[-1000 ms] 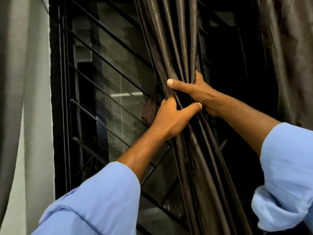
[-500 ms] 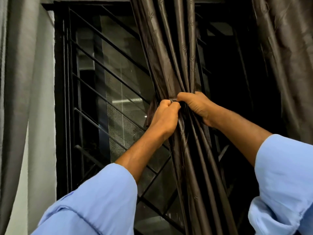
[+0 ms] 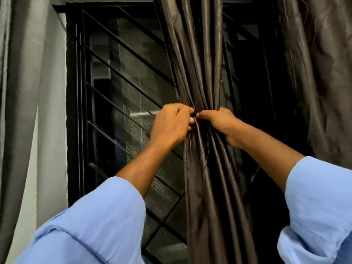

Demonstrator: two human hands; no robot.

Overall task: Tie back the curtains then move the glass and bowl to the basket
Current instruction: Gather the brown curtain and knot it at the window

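Closely paired, left hand [image 3: 171, 124], right hand [image 3: 221, 124], pinching gathered brown curtain [image 3: 200, 73].

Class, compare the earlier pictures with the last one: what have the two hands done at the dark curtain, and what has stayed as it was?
The right hand, first laid open across the gathered brown curtain, has closed into a fist beside the left hand. Both now pinch at the curtain's narrowed waist, fingertips meeting; what they pinch there is too small to tell. Unchanged: the curtain stays bunched before the window grille, and the grey curtain hangs untouched.

I can't make out what my left hand [image 3: 172, 123] and right hand [image 3: 221, 124] pinch; the brown curtain [image 3: 200, 73] runs off top and bottom.
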